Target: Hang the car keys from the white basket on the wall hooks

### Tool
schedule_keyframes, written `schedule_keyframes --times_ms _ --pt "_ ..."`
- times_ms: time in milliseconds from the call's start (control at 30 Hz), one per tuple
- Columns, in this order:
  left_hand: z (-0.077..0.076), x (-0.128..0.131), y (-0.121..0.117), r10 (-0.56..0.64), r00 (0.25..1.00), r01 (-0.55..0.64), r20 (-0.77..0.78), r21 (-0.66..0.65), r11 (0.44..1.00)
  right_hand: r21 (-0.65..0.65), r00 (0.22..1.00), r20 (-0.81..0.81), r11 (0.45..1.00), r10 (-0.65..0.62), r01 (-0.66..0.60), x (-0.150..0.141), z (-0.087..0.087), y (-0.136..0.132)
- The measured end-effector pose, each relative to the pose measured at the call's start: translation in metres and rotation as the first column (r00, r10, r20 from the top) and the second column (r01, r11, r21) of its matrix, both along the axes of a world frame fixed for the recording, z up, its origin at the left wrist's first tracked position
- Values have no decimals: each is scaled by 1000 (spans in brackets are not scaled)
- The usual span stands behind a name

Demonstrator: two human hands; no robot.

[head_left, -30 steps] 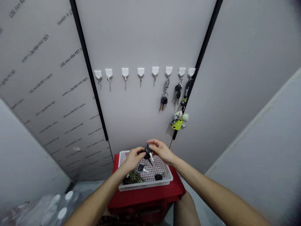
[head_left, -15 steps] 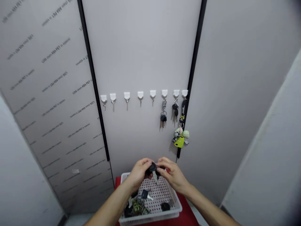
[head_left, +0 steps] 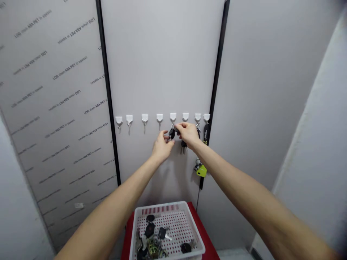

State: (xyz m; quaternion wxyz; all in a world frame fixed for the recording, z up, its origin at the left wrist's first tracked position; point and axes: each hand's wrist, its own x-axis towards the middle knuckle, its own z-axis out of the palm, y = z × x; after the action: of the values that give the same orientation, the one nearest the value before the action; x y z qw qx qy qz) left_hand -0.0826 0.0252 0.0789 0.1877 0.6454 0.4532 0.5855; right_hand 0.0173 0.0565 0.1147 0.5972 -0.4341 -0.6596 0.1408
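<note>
Both hands are raised to a row of white wall hooks [head_left: 144,118]. My left hand [head_left: 162,145] and my right hand [head_left: 188,133] pinch a black-headed key [head_left: 171,134] between them, just below the fifth hook [head_left: 172,117]. Right of it, other key bunches hang on the last three hooks, partly hidden by my right hand; a green tag [head_left: 201,170] dangles from the lowest one. Several more keys lie in a white perforated basket [head_left: 168,209] below.
The basket stands on a red stool [head_left: 207,241] against the grey wall panel. Black vertical strips [head_left: 107,94] frame the panel. The four leftmost hooks are bare. A panel with printed film fills the left side.
Both hands rose from above the basket up to the hook row, carrying the black key. The view tilted upward with them, so the basket now sits at the bottom edge.
</note>
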Motion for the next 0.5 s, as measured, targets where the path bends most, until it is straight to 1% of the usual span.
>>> schedule_keyframes --times_ms 67,133,200,267,333,400,467,500 --pt "7 0 5 32 999 -33 -40 -14 999 34 993 25 993 -115 114 -4 7 13" --pt "11 0 6 46 996 -47 -73 -21 999 40 974 78 977 -212 210 -7 10 20" --pt "11 0 4 46 994 -49 -95 -26 998 14 955 142 966 -259 260 -7 8 24" --pt "4 0 4 30 993 -36 -112 -44 998 -20 946 194 963 -260 269 -6 4 26" --pt "-7 -1 3 3 993 -13 -121 -77 997 -36 948 212 967 -238 251 -3 -1 25" --pt "-26 -4 3 -29 993 15 -111 -124 992 -11 959 193 977 -206 212 1 -8 21" --pt "-52 -8 0 -79 993 63 -86 -170 983 45 971 162 984 -178 173 6 -22 12" --pt "-69 -10 -4 -104 992 88 -74 -192 977 68 974 155 986 -163 154 9 -32 5"
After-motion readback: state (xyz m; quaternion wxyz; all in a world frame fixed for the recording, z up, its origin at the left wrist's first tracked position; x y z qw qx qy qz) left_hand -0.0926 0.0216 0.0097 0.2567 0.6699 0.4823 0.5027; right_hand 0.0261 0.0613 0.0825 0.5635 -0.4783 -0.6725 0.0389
